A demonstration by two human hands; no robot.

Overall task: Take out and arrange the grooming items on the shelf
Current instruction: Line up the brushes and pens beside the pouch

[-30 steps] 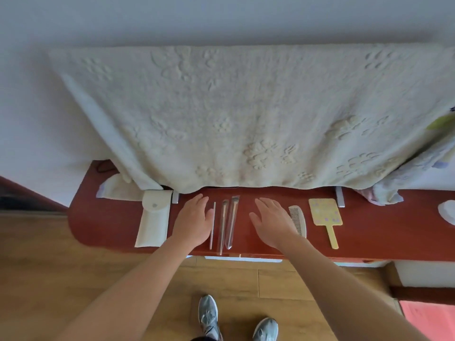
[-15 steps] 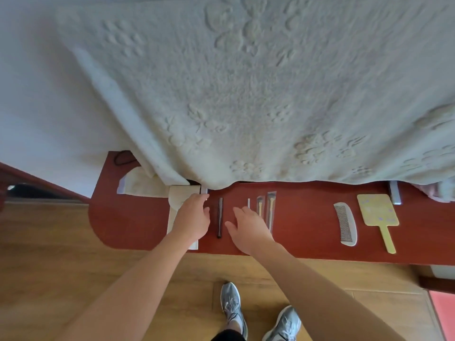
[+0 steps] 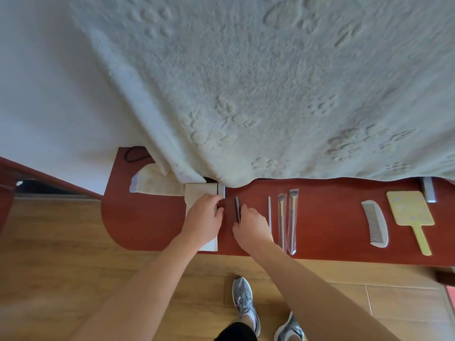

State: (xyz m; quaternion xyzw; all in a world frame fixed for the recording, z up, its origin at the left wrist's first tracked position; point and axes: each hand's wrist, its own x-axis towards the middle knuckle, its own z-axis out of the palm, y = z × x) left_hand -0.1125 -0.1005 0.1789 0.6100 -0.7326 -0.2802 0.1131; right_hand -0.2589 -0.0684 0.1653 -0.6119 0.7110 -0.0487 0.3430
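Note:
On the red shelf point(image 3: 147, 217) lies a cream pouch point(image 3: 197, 193). My left hand point(image 3: 204, 220) presses on it, fingers curled at its right edge. Just right of the pouch lies a thin dark stick point(image 3: 237, 205); my right hand point(image 3: 251, 223) has its fingertips on the stick's lower part. Further right lie a thin silver stick point(image 3: 269, 210) and two brushes in clear wrappers point(image 3: 293, 217), all in parallel. A pale comb point(image 3: 375, 222) and a yellow hand mirror point(image 3: 410, 212) lie at the right.
A large cream towel point(image 3: 270, 94) hangs over the back of the shelf and hides its rear edge. A cloth bag point(image 3: 152, 183) and a black cord point(image 3: 134, 156) lie at the shelf's left end. Wooden floor and my shoes point(image 3: 246, 306) are below.
Both hands have moved left: the left from beside the brushes onto the pouch, the right onto a dark stick that now lies beside the pouch. The view came closer.

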